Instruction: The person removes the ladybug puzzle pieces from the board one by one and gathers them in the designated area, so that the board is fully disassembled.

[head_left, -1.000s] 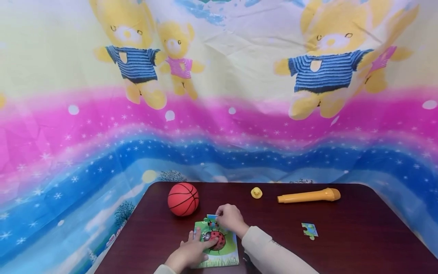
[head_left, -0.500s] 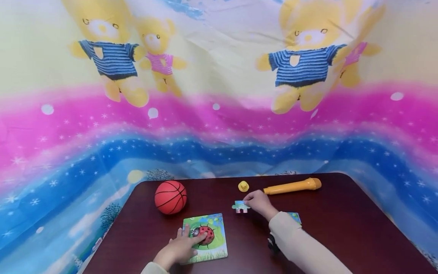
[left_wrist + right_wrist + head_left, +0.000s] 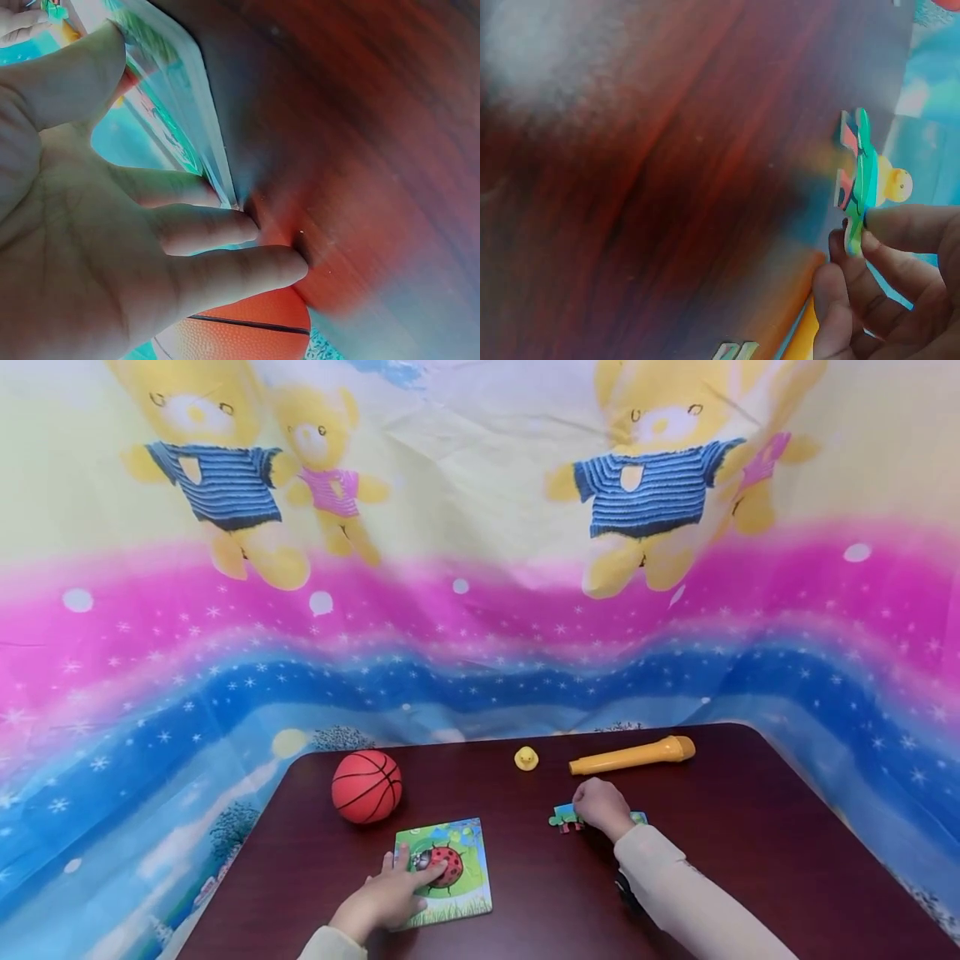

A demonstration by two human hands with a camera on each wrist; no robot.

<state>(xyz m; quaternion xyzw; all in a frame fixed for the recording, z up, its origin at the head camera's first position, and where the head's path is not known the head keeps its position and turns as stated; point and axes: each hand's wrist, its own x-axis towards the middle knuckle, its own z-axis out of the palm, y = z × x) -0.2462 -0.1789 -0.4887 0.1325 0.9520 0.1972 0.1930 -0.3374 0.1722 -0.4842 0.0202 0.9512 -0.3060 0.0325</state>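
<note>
A square ladybug puzzle (image 3: 465, 881) lies near the table's front. My left hand (image 3: 378, 897) rests on it with fingers spread and nearly straight, the index finger on the ladybug. In the left wrist view some fingertips of the left hand (image 3: 90, 240) reach over the puzzle board's edge (image 3: 212, 127). To the right, my right hand (image 3: 606, 812) pinches a jigsaw piece (image 3: 564, 818) between thumb and fingers. The right wrist view has this piece (image 3: 866, 176) edge-on, green with red parts, held above the table. A second jigsaw piece (image 3: 639, 817) is mostly hidden behind the right hand.
A red toy basketball (image 3: 367, 787) sits at the back left of the dark table (image 3: 517, 893). Along the back edge are a yellow rubber duck (image 3: 527, 759) and an orange toy microphone (image 3: 633, 755). A bear-printed cloth (image 3: 450, 635) hangs behind the table.
The right hand has carried the pinched jigsaw piece from the puzzle's upper edge to the right, near the other piece. The left hand stays on the puzzle. The head view has shifted.
</note>
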